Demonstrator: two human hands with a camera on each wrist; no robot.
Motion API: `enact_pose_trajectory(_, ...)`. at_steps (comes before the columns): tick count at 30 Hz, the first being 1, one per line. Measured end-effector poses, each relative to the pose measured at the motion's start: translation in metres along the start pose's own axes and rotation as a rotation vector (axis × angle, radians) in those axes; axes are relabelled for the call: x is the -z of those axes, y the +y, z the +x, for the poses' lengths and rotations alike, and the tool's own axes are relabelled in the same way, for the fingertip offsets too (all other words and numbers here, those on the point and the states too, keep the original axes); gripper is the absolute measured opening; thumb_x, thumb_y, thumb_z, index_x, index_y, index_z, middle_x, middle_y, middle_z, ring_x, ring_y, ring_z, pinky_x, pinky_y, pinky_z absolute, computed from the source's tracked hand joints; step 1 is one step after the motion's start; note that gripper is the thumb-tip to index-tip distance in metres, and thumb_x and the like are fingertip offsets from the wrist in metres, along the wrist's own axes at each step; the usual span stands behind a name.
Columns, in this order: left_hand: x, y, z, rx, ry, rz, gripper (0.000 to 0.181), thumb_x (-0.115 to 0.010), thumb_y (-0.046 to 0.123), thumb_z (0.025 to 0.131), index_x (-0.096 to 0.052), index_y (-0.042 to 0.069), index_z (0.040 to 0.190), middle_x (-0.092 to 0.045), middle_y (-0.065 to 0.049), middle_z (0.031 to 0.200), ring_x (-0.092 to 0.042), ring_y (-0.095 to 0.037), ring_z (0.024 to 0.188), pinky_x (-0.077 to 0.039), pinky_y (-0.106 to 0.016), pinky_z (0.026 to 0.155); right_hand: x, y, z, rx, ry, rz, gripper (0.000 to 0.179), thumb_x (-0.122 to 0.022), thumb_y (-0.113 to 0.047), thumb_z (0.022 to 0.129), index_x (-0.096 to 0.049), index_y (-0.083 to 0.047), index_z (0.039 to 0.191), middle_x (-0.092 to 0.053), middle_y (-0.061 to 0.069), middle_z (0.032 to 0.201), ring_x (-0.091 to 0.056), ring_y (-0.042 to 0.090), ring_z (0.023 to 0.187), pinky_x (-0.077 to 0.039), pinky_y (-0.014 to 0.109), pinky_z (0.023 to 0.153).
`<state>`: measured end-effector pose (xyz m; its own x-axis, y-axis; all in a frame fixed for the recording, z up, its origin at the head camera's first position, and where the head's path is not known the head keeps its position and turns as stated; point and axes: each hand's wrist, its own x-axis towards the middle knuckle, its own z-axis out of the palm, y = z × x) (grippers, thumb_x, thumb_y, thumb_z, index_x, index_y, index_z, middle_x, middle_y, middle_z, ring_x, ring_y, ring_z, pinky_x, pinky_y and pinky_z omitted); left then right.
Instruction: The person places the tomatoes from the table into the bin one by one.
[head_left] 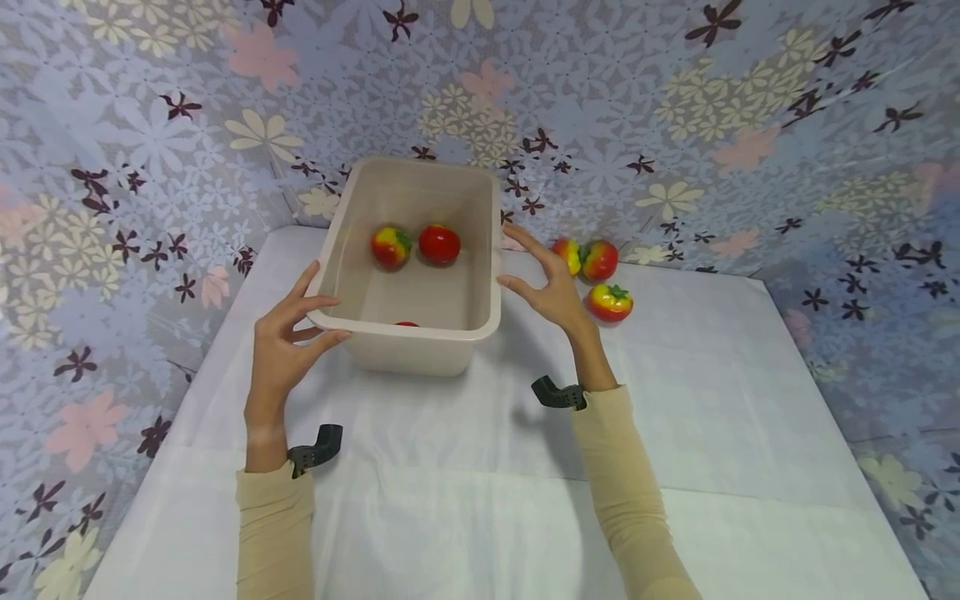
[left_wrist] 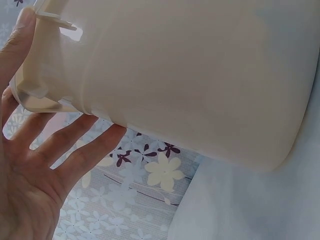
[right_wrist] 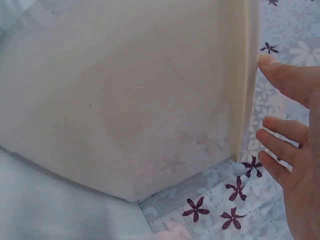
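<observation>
A beige plastic bin [head_left: 411,350] stands near the back of the white-covered table, slightly tilted. Inside lie a red-and-yellow toy fruit [head_left: 391,247] with a green top and a redder toy fruit [head_left: 439,244]; a third red one [head_left: 407,323] is mostly hidden behind the front wall. My left hand [head_left: 283,337] holds the bin's front left corner, thumb at the front and fingers spread along the side, as the left wrist view also shows. On the opposite side, my right hand [head_left: 551,287] touches the rim with thumb and fingertips, its fingers extended and spread.
Right of the bin, near the back edge, sit a red-and-yellow toy fruit [head_left: 609,302] with a green top, a redder one [head_left: 600,260] and a yellowish one [head_left: 567,255] partly behind my right hand. Flower-patterned cloth [head_left: 585,100] rises behind the white tabletop [head_left: 720,383].
</observation>
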<state>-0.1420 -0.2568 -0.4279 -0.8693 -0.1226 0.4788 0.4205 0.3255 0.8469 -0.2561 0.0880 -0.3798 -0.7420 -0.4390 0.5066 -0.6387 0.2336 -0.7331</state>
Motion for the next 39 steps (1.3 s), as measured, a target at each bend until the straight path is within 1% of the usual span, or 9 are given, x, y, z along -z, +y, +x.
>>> enact_pose_trajectory(2, 0.001, -0.001, 0.000, 0.013, 0.004, -0.003, 0.044, -0.082, -0.013, 0.066, -0.070, -0.005, 0.108, -0.045, -0.003, 0.151, -0.051, -0.033, 0.130, -0.054, -0.010, 0.072, 0.000, 0.002, 0.000, 0.005, 0.000, -0.001, 0.061, -0.071, 0.007, 0.082, -0.048, 0.008, 0.138, -0.046, 0.026, 0.145, -0.038, 0.036, 0.140, -0.024, 0.053, 0.119)
enact_pose_trajectory(6, 0.002, 0.002, 0.000, 0.028, 0.005, -0.009, 0.042, -0.081, -0.012, 0.069, -0.070, -0.005, 0.109, -0.045, 0.002, 0.151, -0.051, -0.032, 0.131, -0.055, -0.012, 0.073, 0.002, 0.004, -0.002, -0.022, 0.010, 0.007, 0.060, -0.070, 0.006, 0.083, -0.048, 0.007, 0.139, -0.046, 0.024, 0.146, -0.038, 0.035, 0.141, -0.024, 0.051, 0.120)
enact_pose_trajectory(12, 0.005, 0.002, -0.001, 0.026, 0.009, 0.016, 0.041, -0.081, -0.011, 0.070, -0.071, -0.003, 0.109, -0.045, 0.005, 0.151, -0.052, -0.030, 0.131, -0.055, -0.013, 0.073, 0.002, 0.010, -0.009, -0.070, 0.039, 0.015, 0.060, -0.069, 0.007, 0.083, -0.048, 0.007, 0.139, -0.046, 0.023, 0.146, -0.039, 0.036, 0.140, -0.026, 0.052, 0.119)
enact_pose_trajectory(15, 0.007, 0.001, -0.002, 0.027, 0.009, 0.019, 0.042, -0.081, -0.010, 0.070, -0.071, -0.003, 0.109, -0.045, 0.003, 0.151, -0.051, -0.030, 0.131, -0.055, -0.012, 0.073, 0.003, 0.016, -0.013, -0.080, 0.058, 0.011, 0.060, -0.070, 0.007, 0.082, -0.048, 0.007, 0.138, -0.047, 0.024, 0.145, -0.041, 0.036, 0.138, -0.028, 0.053, 0.118)
enact_pose_trajectory(20, 0.007, -0.001, -0.002, 0.013, 0.015, 0.012, 0.044, -0.082, -0.013, 0.067, -0.070, -0.005, 0.108, -0.045, -0.004, 0.151, -0.051, -0.030, 0.131, -0.054, -0.010, 0.072, 0.006, 0.026, -0.018, -0.087, 0.083, 0.012, 0.059, -0.071, 0.006, 0.083, -0.049, 0.007, 0.138, -0.050, 0.024, 0.143, -0.043, 0.035, 0.137, -0.029, 0.048, 0.118)
enact_pose_trajectory(27, 0.004, 0.000, -0.002, 0.007, 0.011, 0.015, 0.043, -0.081, -0.013, 0.068, -0.070, -0.004, 0.108, -0.046, -0.002, 0.151, -0.055, -0.019, 0.127, -0.055, -0.012, 0.073, 0.017, 0.041, -0.029, -0.092, 0.183, 0.027, 0.059, -0.071, 0.012, 0.079, -0.051, 0.010, 0.135, -0.051, 0.028, 0.140, -0.042, 0.038, 0.136, -0.029, 0.047, 0.119)
enact_pose_trajectory(30, 0.003, -0.002, -0.003, 0.012, 0.004, 0.012, 0.043, -0.081, -0.014, 0.067, -0.070, -0.005, 0.107, -0.045, -0.003, 0.151, -0.054, -0.023, 0.129, -0.055, -0.012, 0.072, 0.021, 0.049, -0.038, -0.104, 0.218, 0.017, 0.059, -0.071, 0.013, 0.079, -0.050, 0.011, 0.134, -0.050, 0.030, 0.139, -0.042, 0.040, 0.136, -0.029, 0.050, 0.118)
enact_pose_trajectory(33, 0.002, -0.002, -0.003, 0.016, -0.003, 0.006, 0.043, -0.081, -0.015, 0.066, -0.070, -0.006, 0.106, -0.045, -0.004, 0.151, -0.052, -0.030, 0.130, -0.055, -0.013, 0.072, 0.024, 0.055, -0.047, -0.134, 0.227, -0.008, 0.060, -0.072, 0.011, 0.079, -0.050, 0.011, 0.135, -0.049, 0.031, 0.140, -0.042, 0.040, 0.136, -0.030, 0.052, 0.117)
enact_pose_trajectory(39, 0.002, 0.000, -0.001, 0.004, -0.004, -0.022, 0.041, -0.080, -0.015, 0.067, -0.070, -0.005, 0.106, -0.046, -0.003, 0.151, -0.051, -0.033, 0.130, -0.056, -0.014, 0.072, 0.032, 0.061, -0.052, -0.176, 0.255, -0.061, 0.061, -0.074, 0.009, 0.079, -0.051, 0.009, 0.135, -0.052, 0.027, 0.139, -0.046, 0.040, 0.132, -0.036, 0.055, 0.111)
